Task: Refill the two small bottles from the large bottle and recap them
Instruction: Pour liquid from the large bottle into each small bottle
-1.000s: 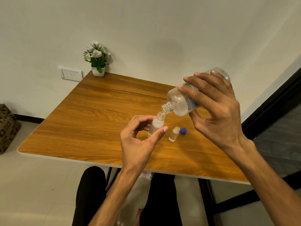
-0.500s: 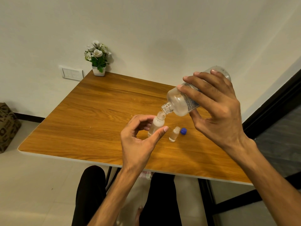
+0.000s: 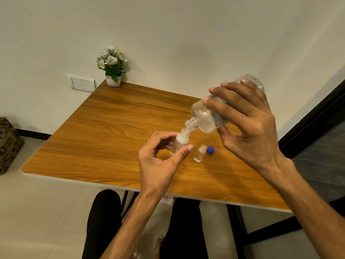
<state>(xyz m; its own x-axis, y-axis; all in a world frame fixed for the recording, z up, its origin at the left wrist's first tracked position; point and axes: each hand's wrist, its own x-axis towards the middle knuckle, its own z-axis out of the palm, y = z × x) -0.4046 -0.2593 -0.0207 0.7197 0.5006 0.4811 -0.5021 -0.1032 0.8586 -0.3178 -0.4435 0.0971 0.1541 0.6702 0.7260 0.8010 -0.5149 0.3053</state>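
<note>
My right hand (image 3: pixel 248 124) grips the large clear bottle (image 3: pixel 207 116), tilted mouth down to the left. Its open neck sits right over the mouth of a small uncapped bottle (image 3: pixel 180 142) that stands on the wooden table (image 3: pixel 112 131). My left hand (image 3: pixel 160 161) holds this small bottle between thumb and fingers. A second, smaller uncapped bottle (image 3: pixel 199 153) stands just to the right, holding some clear liquid. A blue cap (image 3: pixel 210 150) lies on the table beside it.
A small white pot of white flowers (image 3: pixel 112 69) stands at the table's far left corner by the wall. A wall switch plate (image 3: pixel 83 84) is left of it. A brown bag (image 3: pixel 8 144) sits on the floor at left. My legs show below the table's near edge.
Almost nothing has moved. The large bottle stays tilted over the small bottle, and both hands keep their grips.
</note>
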